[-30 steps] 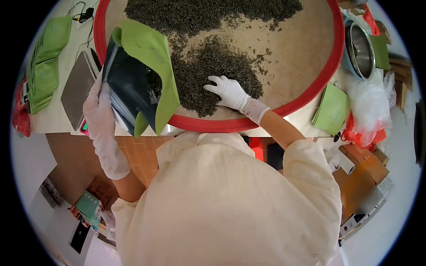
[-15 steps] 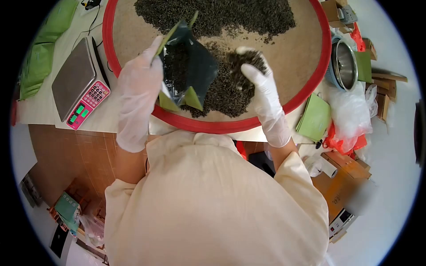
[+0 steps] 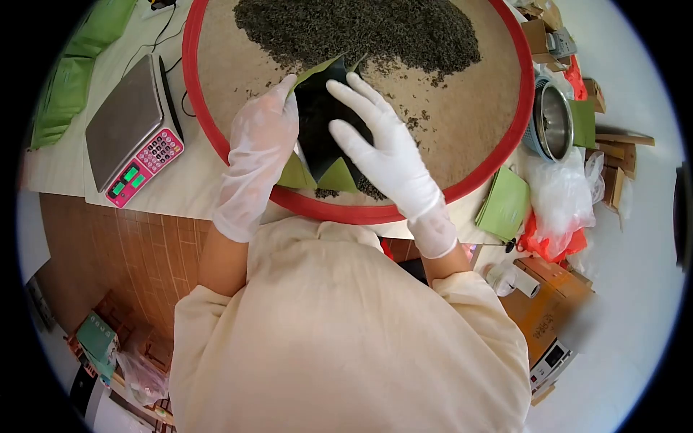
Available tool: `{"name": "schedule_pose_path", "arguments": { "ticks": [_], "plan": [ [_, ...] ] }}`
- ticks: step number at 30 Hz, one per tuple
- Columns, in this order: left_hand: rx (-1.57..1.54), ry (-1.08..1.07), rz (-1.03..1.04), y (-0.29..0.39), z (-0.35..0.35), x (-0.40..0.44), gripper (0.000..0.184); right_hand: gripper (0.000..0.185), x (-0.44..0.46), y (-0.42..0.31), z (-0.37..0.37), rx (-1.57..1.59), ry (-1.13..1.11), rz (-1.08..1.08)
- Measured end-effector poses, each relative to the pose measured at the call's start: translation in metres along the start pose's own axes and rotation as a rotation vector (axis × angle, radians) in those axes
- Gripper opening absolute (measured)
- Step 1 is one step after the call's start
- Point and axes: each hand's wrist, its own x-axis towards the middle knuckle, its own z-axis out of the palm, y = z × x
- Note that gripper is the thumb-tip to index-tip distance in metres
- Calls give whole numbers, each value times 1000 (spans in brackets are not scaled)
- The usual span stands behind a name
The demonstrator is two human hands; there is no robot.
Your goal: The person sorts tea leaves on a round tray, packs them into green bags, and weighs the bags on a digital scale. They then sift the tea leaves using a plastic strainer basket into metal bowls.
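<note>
A green bag (image 3: 337, 177) with a dark lining stands with its mouth open over the near part of a round, red-rimmed tray (image 3: 346, 212). My left hand (image 3: 266, 119), in a white glove, grips the bag's left edge. My right hand (image 3: 377, 137), also gloved, is at the right side of the mouth, its fingers apart and no leaves visible in it. Behind the bag lies a large heap of dark dried leaves (image 3: 361, 32) on the tray. Small bits of leaf show below and beside the bag. The palm of my right hand is hidden.
On the left are a scale (image 3: 133, 133) with a pink keypad, cables and filled green bags (image 3: 65, 94). To the right are flat green bags (image 3: 504, 203), a steel bowl (image 3: 554, 123) in a blue basket, clear plastic bags (image 3: 559, 195) and cardboard boxes (image 3: 545, 307).
My right hand has moved left from over the leaves to the bag's mouth, and the clump it held is gone from view. My left hand has turned the bag more upright.
</note>
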Motion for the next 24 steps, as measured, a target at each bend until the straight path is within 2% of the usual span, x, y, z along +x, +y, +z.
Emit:
{"name": "schedule_pose_path", "arguments": {
  "ticks": [1,2,4,7,9,10,12,14,16,19,24],
  "plan": [
    [13,-43,-36,-2,0,0,33,36,0,0,-10,52,-117,64],
    [26,-87,-70,-3,1,1,33,29,-1,8,-16,84,-54,-67],
    [-25,-62,-80,-7,0,-1,33,30,-5,-2,-35,336,81,180],
    [-58,-37,-93,-17,-8,-1,33,27,-17,44,-48,417,331,378],
    [-79,-39,-139,-23,-19,2,34,26,-33,118,-37,159,464,421],
    [-82,-15,-167,-19,-26,1,35,28,-50,165,-28,-110,476,356],
    [-173,-2,-211,-26,-38,2,36,42,-86,247,-10,-542,364,405],
    [-210,74,-193,-49,-39,5,37,44,-109,277,12,-731,273,382],
    [-234,117,-149,-40,-47,3,36,44,-110,279,35,-729,261,319],
    [-119,84,-181,-17,-58,-1,36,42,-93,270,52,-519,343,332],
    [-244,111,-217,-15,-53,-1,37,39,-84,269,52,-518,359,370]
  ]
}}
